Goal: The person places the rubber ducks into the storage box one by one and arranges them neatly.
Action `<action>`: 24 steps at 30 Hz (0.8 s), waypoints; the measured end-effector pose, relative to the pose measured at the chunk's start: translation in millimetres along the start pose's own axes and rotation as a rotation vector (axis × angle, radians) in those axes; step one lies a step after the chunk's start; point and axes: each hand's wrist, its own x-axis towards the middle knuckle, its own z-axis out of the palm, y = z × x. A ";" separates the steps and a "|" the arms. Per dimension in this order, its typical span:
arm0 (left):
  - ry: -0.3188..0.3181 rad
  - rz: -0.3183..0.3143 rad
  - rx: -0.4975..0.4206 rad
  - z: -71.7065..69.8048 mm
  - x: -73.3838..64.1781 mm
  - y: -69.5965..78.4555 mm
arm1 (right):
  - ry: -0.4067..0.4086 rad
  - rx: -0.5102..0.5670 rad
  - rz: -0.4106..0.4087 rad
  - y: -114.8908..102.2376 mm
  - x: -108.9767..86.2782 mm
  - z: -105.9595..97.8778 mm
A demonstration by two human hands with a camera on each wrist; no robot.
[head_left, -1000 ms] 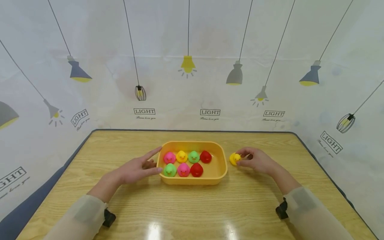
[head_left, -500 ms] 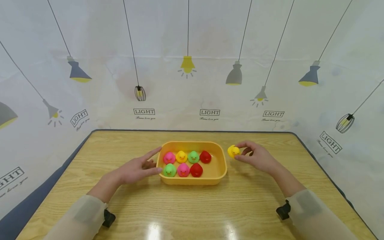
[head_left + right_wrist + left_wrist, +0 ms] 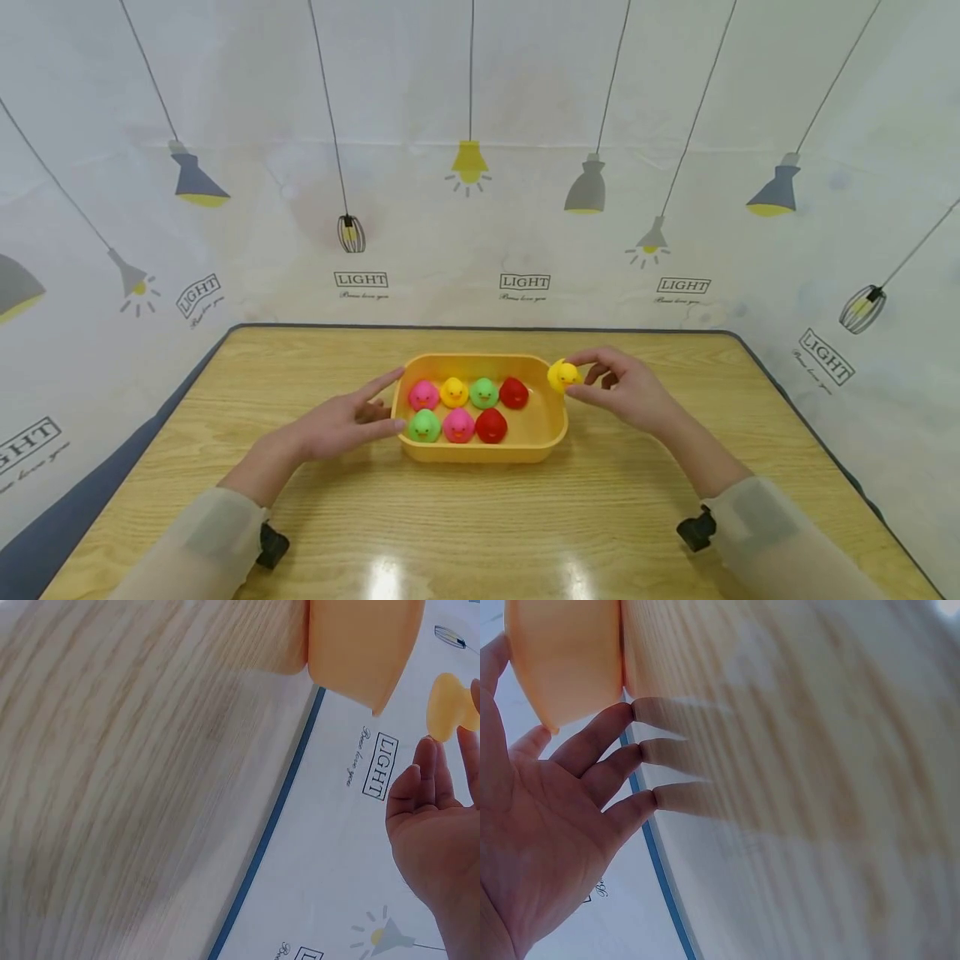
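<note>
My right hand (image 3: 630, 393) pinches a yellow toy duck (image 3: 559, 377) between thumb and fingertips, raised at the right rim of an orange-yellow plastic tray (image 3: 480, 453). In the right wrist view the duck (image 3: 446, 705) is up beside the tray's wall (image 3: 360, 652). At the tray's left end, my left hand (image 3: 336, 427) has its thumb and index finger stretched to the rim. The left wrist view shows its other fingers (image 3: 604, 735) extended, tips on the table. Inside the tray, several ducks sit in two rows: pink, yellow, green and red, including a red duck (image 3: 492, 425).
A wooden table (image 3: 465, 517) with a dark blue edge carries the tray near its middle. Behind and beside it hangs a pale backdrop (image 3: 420, 100) printed with lamps. Each wrist wears a black device, such as the one on the left wrist (image 3: 273, 545).
My right hand has lifted the yellow duck off the table and carried it left to the tray's right rim. The left hand and the tray have stayed put.
</note>
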 end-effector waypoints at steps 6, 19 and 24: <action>-0.003 0.008 -0.008 -0.5 -0.3 1.2 | -0.011 -0.012 -0.046 -2.2 2.1 5.2; -0.006 0.001 -0.006 -0.6 -1.3 1.8 | -0.034 -0.016 -0.094 -2.5 2.5 16.4; -0.007 -0.002 -0.005 -0.7 -1.1 1.1 | -0.051 -0.034 -0.080 -2.2 1.2 20.9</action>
